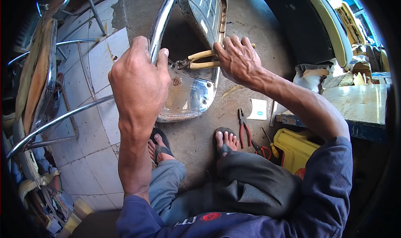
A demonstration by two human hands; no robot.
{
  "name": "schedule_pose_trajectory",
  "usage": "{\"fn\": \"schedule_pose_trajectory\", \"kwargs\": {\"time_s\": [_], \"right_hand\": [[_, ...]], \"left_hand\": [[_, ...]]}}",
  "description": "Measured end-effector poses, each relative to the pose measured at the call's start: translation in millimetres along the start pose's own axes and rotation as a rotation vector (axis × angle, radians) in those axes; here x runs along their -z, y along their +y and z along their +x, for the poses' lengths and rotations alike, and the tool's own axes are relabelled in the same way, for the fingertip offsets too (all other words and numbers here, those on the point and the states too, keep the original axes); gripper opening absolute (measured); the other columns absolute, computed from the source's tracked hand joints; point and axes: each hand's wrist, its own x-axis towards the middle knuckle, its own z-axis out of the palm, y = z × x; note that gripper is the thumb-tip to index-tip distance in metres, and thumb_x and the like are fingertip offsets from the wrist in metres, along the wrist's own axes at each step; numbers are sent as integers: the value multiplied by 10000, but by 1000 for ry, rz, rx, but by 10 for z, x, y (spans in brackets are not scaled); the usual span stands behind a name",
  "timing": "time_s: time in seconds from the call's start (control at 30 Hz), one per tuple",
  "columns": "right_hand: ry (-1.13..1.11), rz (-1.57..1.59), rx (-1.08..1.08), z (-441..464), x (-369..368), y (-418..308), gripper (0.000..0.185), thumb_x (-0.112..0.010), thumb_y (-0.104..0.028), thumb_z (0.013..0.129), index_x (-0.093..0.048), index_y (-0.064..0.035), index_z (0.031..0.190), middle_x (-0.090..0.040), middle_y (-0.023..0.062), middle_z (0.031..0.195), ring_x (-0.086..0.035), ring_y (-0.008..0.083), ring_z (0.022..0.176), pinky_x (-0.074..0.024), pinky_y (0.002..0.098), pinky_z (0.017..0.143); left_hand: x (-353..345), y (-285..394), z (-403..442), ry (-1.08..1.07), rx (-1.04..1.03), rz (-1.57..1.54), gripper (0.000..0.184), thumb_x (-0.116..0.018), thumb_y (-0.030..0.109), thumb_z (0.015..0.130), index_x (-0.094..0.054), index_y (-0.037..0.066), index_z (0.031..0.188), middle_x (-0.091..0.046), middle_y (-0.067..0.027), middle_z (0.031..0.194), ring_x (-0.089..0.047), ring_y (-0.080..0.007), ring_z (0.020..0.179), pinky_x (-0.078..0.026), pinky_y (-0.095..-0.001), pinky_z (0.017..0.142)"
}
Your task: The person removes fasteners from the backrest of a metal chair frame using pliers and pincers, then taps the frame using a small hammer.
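Note:
My left hand [140,77] is wrapped around the bright chrome tube [163,18] of a metal chair frame. My right hand [239,59] grips a pair of yellow-handled pliers [204,65], their handles spread somewhat apart. The pliers' dark jaws meet the jagged inner edge of the frame's rusty metal panel [184,98], just right of my left thumb. Whether the jaws pinch anything is too small to tell. Behind the panel rises the other flat section [204,8] of the frame, with a worn, rusted border.
Red-handled pliers [244,129], a yellow-handled screwdriver [271,144] and a white paper piece [258,109] lie on the floor by my right foot. A yellow crate [292,148] and low table [359,102] stand right. More chrome frames [62,121] crowd the left; a dark padded piece [305,25] stands upper right.

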Motion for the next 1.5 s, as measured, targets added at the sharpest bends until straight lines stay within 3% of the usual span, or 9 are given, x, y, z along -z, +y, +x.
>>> {"fn": "schedule_pose_trajectory", "kwargs": {"time_s": [0.07, 0.13, 0.27, 0.33, 0.37, 0.57, 0.67, 0.77, 1.5], "right_hand": [[-7, -9, 4, 3, -28, -4, 344, -549, -348, 1049, -580, -42, 1203, -652, 166, 1075, -627, 266, 1070, -480, 444, 913], [53, -76, -7, 30, -81, -2, 280, -585, -324, 1031, -581, -66, 1137, -621, 104, 934, -625, 240, 919, -496, 428, 837], [-45, -79, 4, 109, -28, 59, 275, -564, -323, 1044, -575, -69, 1148, -644, 117, 941, -661, 252, 894, -536, 436, 804], [-171, -13, 10, 184, 4, 107, 248, -465, -263, 1085, -579, -70, 1191, -692, 149, 986, -704, 274, 949, -552, 425, 776], [-175, -27, 10, 199, 12, 114, 242, -490, -278, 1076, -583, -84, 1186, -701, 148, 993, -718, 278, 935, -564, 418, 767], [43, -10, 45, 84, -52, 123, 329, -571, -378, 1032, -589, -85, 1181, -666, 121, 1033, -655, 265, 1016, -490, 441, 861], [18, 36, -34, 50, -7, 14, 380, -595, -420, 1015, -587, -81, 1187, -642, 117, 1034, -620, 259, 1038, -449, 455, 888], [62, 42, -27, 41, -13, 18, 392, -610, -421, 1008, -590, -70, 1181, -637, 124, 1020, -622, 258, 1023, -451, 465, 874], [120, 4, -2, 64, 127, -1, 400, -604, -414, 1009, -583, -63, 1201, -651, 124, 1043, -629, 263, 1026, -448, 486, 888]], "left_hand": [[0, -5, -8, -7, 4, -1, 214, -813, 128, 867, -634, 12, 859, -670, -140, 669, -717, -246, 601, -545, -364, 555], [-16, -20, -12, -1, 8, -2, 221, -815, 127, 864, -627, 12, 850, -666, -139, 666, -711, -252, 593, -542, -370, 554], [-13, 1, -8, 23, -18, 2, 229, -818, 126, 858, -620, 11, 844, -665, -145, 671, -712, -268, 600, -544, -382, 563], [-2, 26, -16, -15, 22, -25, 231, -819, 123, 853, -617, 12, 842, -664, -151, 676, -714, -282, 610, -548, -392, 578], [-7, 13, -13, -12, 22, -23, 231, -819, 123, 853, -617, 12, 842, -664, -151, 676, -714, -282, 610, -548, -392, 578], [-4, 2, -15, -2, 9, -24, 230, -820, 123, 852, -618, 11, 842, -661, -144, 668, -708, -271, 605, -542, -389, 578], [19, -2, -4, -19, 11, -9, 226, -811, 128, 865, -617, 16, 830, -658, -137, 660, -704, -245, 601, -532, -374, 567], [30, -15, 0, -52, 56, -8, 221, -787, 139, 892, -614, 23, 817, -636, -112, 629, -659, -204, 549, -492, -354, 535], [32, 10, -11, -47, 55, -15, 235, -788, 154, 894, -609, 23, 815, -636, -118, 636, -668, -222, 561, -508, -373, 561]]}}
